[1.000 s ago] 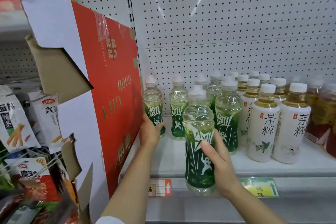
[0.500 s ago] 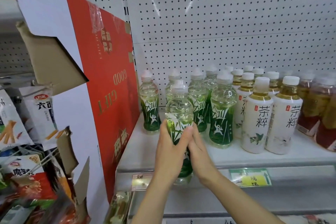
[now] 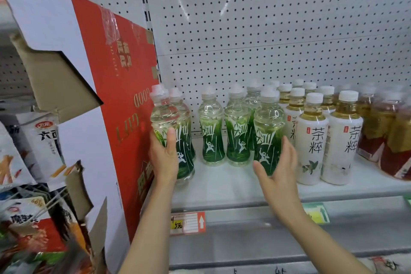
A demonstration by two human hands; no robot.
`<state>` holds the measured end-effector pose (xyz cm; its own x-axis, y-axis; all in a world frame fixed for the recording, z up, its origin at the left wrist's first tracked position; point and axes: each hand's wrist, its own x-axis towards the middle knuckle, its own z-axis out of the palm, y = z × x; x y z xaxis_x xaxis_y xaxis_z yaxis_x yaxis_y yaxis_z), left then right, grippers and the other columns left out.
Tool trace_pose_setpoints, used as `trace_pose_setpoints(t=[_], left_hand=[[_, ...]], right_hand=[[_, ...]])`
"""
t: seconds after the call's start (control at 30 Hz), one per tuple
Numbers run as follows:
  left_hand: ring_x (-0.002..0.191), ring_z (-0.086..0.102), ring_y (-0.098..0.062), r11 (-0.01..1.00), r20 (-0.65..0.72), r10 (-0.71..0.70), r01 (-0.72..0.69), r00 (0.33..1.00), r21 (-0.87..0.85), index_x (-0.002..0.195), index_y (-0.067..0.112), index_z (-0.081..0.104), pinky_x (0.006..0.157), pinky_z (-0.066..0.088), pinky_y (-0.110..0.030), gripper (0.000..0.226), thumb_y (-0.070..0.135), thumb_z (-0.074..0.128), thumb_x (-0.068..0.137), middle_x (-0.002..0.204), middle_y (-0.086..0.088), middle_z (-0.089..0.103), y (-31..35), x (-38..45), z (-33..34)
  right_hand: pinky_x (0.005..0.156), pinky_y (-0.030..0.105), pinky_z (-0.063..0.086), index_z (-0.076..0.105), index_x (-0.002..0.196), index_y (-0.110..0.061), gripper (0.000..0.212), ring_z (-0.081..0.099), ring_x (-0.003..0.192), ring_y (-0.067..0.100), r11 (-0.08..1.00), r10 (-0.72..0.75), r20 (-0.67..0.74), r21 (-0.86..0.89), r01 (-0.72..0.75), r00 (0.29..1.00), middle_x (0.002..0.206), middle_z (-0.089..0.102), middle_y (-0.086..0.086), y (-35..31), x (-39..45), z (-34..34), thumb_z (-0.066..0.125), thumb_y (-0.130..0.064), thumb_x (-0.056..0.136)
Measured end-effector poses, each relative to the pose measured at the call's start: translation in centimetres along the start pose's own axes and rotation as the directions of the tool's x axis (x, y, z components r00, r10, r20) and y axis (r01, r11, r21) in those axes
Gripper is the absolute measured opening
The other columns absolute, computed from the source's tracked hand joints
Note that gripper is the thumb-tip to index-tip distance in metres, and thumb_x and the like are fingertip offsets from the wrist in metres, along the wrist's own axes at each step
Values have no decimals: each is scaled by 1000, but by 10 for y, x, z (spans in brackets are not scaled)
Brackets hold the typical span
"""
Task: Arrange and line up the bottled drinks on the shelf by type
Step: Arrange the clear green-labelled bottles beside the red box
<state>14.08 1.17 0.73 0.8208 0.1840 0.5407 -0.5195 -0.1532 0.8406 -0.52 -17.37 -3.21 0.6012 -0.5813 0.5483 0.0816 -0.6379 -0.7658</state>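
Several clear bottles with green labels stand on the white shelf (image 3: 222,187). My left hand (image 3: 164,158) grips one green bottle (image 3: 164,115) at the shelf's far left, next to the red box and just in front of another green bottle (image 3: 185,122). My right hand (image 3: 278,169) is cupped round the lower part of a front green bottle (image 3: 268,133), thumb on its left and fingers on its right. Two more green bottles (image 3: 210,133) (image 3: 236,133) stand between my hands. To the right are white-labelled tea bottles (image 3: 312,140) in rows.
A tall red and white cardboard box (image 3: 124,95) walls off the shelf's left end. Amber drink bottles (image 3: 389,138) fill the far right. White pegboard backs the shelf. Price tags (image 3: 188,222) line the shelf front. Snack packets (image 3: 26,218) hang lower left.
Both hands held one green bottle at the shelf front. My left hand has carried it to the far left end, and my right hand has moved right onto another green bottle.
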Motion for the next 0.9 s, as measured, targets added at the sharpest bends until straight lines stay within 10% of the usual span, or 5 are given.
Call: trace_pose_setpoints(t=[0.43,0.57,0.9], left_hand=[[142,34,-18,993,241,-81,58,967,101,154,25,35,117,27,-34,82,68,54,87,146,1,34,-18,1,-7],[146,31,-19,975,209,-102,57,973,213,157,21,26,109,22,-25,89,39,76,86,159,-2,33,-28,-16,-13],[148,30,-18,982,267,-118,73,956,173,158,20,27,114,24,-29,83,41,71,91,161,2,34,-39,-15,-5]], right_hand=[[90,48,50,41,135,-9,78,55,116,37,934,142,-124,-313,-174,982,126,61,15,8,42,16,82,-38,76],[89,48,52,47,133,-14,77,56,114,29,952,113,-51,-280,-122,992,123,64,5,4,33,21,82,-47,72],[96,44,51,41,143,-18,92,55,124,22,989,52,178,-143,-26,983,135,59,0,-32,26,72,82,-53,69]])
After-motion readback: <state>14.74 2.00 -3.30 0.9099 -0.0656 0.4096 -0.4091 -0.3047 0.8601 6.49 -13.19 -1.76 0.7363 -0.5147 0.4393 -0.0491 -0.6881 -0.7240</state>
